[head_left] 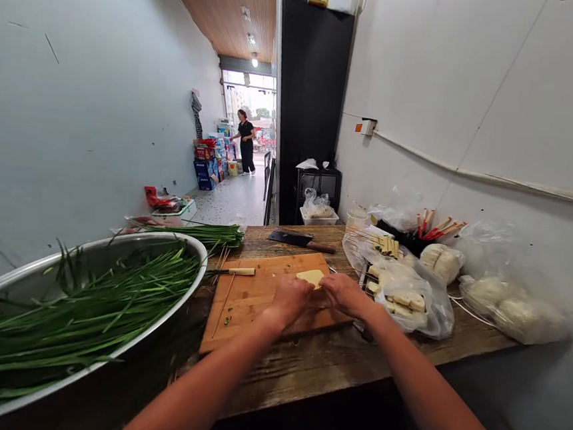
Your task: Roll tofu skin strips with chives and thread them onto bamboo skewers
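My left hand (290, 299) is closed at the near left edge of a pale yellow tofu sheet (310, 276). My right hand (344, 292) pinches the sheet's right corner, close beside the left. The sheet lies over the wooden cutting board (259, 299), and my fingers hide its near edge. On the board's left are a small knife (241, 271) with a light wooden handle, a thin skewer (223, 306) and a few green scraps. A dark cleaver (292, 239) rests behind the board.
At left stands a big metal basin (202, 251) of garlic chives (122, 308), with another chive bundle (214, 234) behind. To the right are finished rolls (388, 245), a plastic bag of tofu pieces (404, 299) and more bags (514, 308). A person (246, 141) stands near the far doorway.
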The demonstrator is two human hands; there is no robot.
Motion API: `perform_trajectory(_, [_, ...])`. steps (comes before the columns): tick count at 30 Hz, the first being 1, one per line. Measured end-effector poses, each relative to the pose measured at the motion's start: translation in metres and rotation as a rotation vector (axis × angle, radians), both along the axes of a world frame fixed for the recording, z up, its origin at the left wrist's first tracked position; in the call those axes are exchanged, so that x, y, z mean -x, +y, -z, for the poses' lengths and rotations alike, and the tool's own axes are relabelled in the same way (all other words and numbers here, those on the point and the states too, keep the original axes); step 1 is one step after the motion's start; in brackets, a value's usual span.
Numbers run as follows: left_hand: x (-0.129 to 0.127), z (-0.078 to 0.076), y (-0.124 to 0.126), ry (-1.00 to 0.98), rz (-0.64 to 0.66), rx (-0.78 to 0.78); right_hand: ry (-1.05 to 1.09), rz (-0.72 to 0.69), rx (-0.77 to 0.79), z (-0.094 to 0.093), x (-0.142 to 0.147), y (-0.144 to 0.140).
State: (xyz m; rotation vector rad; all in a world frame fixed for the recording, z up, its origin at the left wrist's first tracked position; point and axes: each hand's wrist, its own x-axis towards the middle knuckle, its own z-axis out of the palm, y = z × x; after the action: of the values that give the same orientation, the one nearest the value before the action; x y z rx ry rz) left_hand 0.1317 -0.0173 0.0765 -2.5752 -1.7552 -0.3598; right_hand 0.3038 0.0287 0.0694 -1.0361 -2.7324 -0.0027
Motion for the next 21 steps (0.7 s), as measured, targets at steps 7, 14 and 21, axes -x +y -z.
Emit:
perform_trajectory(7, [0.005,-0.029,0.012,0.064,-0.006,0.144,0.035,-0.019,0.061,-0.005,-0.004,0.008])
perform_trajectory(14, [0.008,-0.045,0.051,-0.292,-0.108,0.237,0.011,0.149,0.072,-0.034,0.004,0.032])
perform_trajectory(21, [0.037,-0.077,0.059,-0.376,-0.097,0.005,0.207,0.158,-0.005,-0.074,0.029,0.049])
